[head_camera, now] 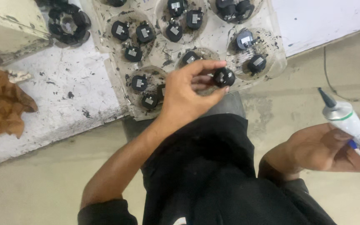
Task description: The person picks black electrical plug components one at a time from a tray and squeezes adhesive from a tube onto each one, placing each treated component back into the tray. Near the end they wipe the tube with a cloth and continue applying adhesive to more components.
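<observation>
black round part point(223, 77) is pinched only at the left hand point(188, 89) fingertips and could drop; the right hand point(334, 146), gripping the glue tube point(346, 121), might smear it.

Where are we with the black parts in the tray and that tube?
Looks done: cannot tell which parts are finished. In hand: left hand pinches one black part over the clear tray; right hand holds the nozzle tube. Left: many similar parts sit in the tray's wells.

White squeeze tube point(346, 123) with green band and dark nozzle, at right edge.
</observation>
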The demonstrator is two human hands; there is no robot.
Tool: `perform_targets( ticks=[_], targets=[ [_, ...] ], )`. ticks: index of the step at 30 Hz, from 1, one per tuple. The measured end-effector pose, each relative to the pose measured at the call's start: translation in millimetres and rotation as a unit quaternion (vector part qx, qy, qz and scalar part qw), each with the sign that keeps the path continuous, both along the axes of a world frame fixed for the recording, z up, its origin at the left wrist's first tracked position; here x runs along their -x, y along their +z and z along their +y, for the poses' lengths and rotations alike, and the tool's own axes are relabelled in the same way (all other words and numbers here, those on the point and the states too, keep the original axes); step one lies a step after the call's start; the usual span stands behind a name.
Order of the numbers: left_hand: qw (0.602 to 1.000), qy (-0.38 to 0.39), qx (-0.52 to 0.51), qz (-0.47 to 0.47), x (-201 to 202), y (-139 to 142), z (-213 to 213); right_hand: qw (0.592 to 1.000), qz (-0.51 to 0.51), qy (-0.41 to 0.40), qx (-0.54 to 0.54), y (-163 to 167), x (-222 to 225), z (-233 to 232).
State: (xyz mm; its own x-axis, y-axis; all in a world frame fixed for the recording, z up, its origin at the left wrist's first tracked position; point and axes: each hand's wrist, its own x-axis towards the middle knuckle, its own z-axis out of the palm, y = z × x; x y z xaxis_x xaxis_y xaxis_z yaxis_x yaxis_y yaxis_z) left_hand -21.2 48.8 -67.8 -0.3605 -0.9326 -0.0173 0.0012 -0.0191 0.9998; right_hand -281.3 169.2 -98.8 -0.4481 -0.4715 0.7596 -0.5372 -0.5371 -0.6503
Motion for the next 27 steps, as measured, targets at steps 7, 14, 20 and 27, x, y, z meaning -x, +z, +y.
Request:
perform_targets(
  ticks=[7, 14, 20, 27],
  targets=[
    [0.909, -0.043, 0.125, -0.396, 65, 10, -52, 0.999, 0.012, -0.025, -0.024, -13, 14, 11],
    [0.884, -0.063, 0.151, -0.438, 88, -9, -59, 0.999, -0.022, -0.024, -0.007, -14, 23, -1],
    [0.880, -0.086, 0.197, -0.423, 97, -1, -58, 0.999, -0.047, 0.004, 0.009, -16, 28, -9],
    [0.840, -0.183, 0.309, -0.408, 132, -17, -64, 0.998, -0.060, 0.015, 0.014, -13, 19, -9]
  ],
)
